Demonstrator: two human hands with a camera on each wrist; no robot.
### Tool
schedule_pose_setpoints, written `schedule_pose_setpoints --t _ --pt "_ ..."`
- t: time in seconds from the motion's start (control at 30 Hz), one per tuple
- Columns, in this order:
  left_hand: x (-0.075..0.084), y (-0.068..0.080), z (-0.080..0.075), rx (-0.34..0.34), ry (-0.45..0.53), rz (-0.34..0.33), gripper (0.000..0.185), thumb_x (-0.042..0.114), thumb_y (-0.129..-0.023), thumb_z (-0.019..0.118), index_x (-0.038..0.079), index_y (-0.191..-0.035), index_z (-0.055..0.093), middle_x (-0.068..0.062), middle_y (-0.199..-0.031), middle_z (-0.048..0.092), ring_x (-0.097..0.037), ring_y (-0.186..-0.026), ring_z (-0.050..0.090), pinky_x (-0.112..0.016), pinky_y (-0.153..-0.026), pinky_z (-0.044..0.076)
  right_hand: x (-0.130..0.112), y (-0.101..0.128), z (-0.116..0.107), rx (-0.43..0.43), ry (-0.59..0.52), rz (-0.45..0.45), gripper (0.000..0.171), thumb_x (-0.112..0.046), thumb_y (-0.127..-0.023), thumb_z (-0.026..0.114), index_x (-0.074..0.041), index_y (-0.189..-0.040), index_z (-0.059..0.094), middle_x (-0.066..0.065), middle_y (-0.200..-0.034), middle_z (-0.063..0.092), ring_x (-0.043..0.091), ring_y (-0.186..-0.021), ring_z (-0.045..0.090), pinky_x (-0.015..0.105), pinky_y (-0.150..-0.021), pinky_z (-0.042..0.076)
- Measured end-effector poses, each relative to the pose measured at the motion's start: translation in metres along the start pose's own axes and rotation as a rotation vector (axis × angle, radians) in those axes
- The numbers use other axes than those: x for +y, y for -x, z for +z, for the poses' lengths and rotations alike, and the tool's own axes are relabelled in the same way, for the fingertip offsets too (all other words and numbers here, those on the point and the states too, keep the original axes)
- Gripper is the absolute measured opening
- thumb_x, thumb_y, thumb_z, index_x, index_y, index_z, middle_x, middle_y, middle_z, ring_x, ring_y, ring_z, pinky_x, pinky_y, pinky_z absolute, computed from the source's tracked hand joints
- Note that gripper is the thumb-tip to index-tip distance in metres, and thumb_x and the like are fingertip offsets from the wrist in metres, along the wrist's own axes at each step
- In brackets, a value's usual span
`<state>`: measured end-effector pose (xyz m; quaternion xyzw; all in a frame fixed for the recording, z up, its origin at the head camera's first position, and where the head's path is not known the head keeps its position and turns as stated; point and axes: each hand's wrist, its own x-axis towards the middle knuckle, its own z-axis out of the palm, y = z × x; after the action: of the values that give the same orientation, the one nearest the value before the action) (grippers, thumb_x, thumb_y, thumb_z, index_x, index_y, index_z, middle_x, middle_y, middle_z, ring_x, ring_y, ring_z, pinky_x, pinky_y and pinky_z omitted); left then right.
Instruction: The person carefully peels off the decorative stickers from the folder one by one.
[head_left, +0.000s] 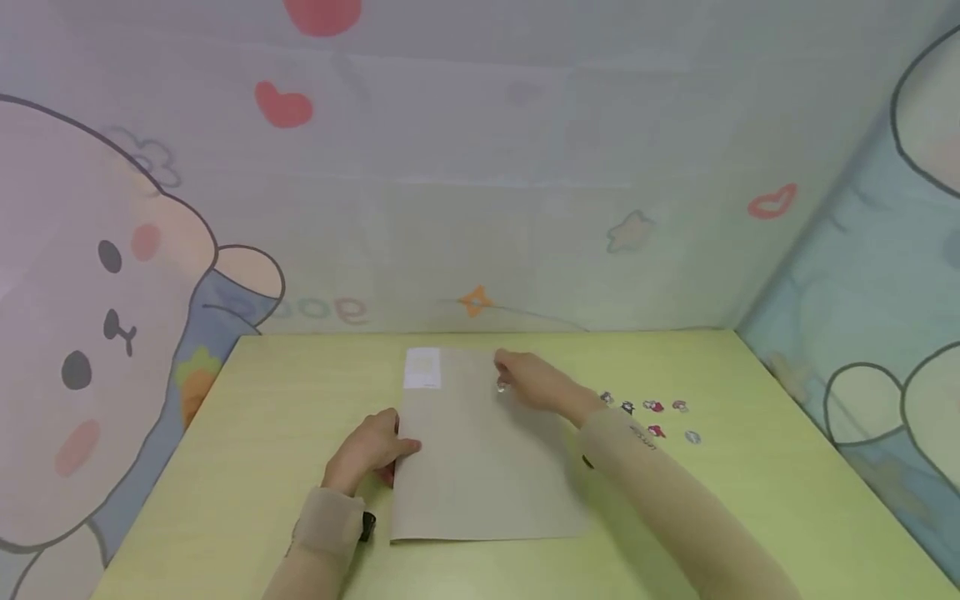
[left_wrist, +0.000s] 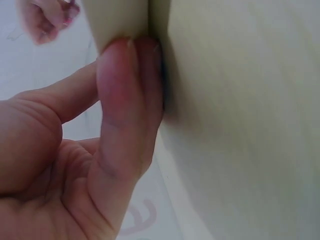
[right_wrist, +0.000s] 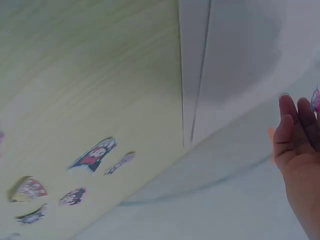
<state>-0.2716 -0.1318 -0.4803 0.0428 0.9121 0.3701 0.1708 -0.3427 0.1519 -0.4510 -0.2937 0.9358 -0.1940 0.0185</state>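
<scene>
A flat beige rectangular pad (head_left: 480,467), with a white label (head_left: 422,367) at its far left corner, lies on the table. My left hand (head_left: 371,450) grips its left edge, the thumb on top and the fingers at the side; the left wrist view shows the fingers (left_wrist: 120,90) against that edge. Above the pad's far right part, my right hand (head_left: 532,381) pinches a small sticker (head_left: 501,387). Part of this sticker (right_wrist: 316,100) shows pink at the right border of the right wrist view. Its design is too small to tell.
Several small cut-out stickers (head_left: 656,431) lie scattered on the yellowish table (head_left: 300,375) right of the pad, partly behind my right forearm. A round pale sticker (head_left: 692,437) lies nearest the right. A printed cloth (head_left: 480,208) hangs behind the table.
</scene>
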Motion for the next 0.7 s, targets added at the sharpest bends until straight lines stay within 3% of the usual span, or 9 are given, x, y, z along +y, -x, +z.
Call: schedule_pose_setpoints --t 0.1,0.2,0.37,0.53,0.7 --pt "0.0 0.0 0.0 0.004 0.0 0.0 0.027 0.019 -0.093 0.069 0.0 -0.095 0.05 -0.013 -0.074 0.059 -0.023 -0.048 0.064 -0.031 -0.052 0.051 0.001 0.022 -0.012 0.093 -0.096 0.031 0.01 -0.003 -0.103 0.045 -0.009 -0.094 0.045 0.009 -0.083 0.058 0.02 -0.076 0.056 0.03 -0.062 0.041" --pt "0.001 0.0 0.0 0.007 -0.006 0.008 0.026 0.019 -0.093 0.069 -0.001 -0.095 0.051 -0.013 -0.075 0.059 -0.023 -0.048 0.064 -0.032 -0.053 0.051 0.003 0.046 -0.022 0.244 -0.198 0.084 0.007 -0.007 -0.104 0.045 -0.009 -0.099 0.049 0.01 -0.087 0.062 0.024 -0.079 0.06 0.032 -0.062 0.045" --pt "0.001 0.002 -0.003 0.01 -0.026 -0.006 0.027 0.02 -0.092 0.069 -0.001 -0.096 0.052 -0.013 -0.076 0.059 -0.022 -0.049 0.064 -0.032 -0.057 0.05 0.007 0.083 -0.032 0.432 -0.293 0.2 0.005 -0.012 -0.103 0.05 -0.008 -0.104 0.053 0.009 -0.082 0.062 0.024 -0.073 0.058 0.033 -0.059 0.045" --pt "0.002 0.001 -0.002 0.007 -0.024 -0.005 0.028 0.02 -0.092 0.069 -0.001 -0.098 0.052 -0.013 -0.075 0.059 -0.022 -0.049 0.064 -0.032 -0.059 0.051 0.018 0.115 -0.044 0.474 -0.288 0.34 0.015 -0.015 -0.101 0.055 -0.006 -0.113 0.055 0.012 -0.089 0.065 0.022 -0.071 0.057 0.031 -0.058 0.044" --pt "0.003 0.002 -0.001 0.001 -0.017 -0.003 0.028 0.019 -0.092 0.069 -0.001 -0.098 0.052 -0.013 -0.076 0.059 -0.022 -0.049 0.065 -0.033 -0.06 0.051 0.035 0.145 -0.054 0.423 -0.273 0.469 0.021 -0.015 -0.1 0.057 -0.003 -0.117 0.059 0.013 -0.097 0.068 0.021 -0.076 0.062 0.032 -0.057 0.046"
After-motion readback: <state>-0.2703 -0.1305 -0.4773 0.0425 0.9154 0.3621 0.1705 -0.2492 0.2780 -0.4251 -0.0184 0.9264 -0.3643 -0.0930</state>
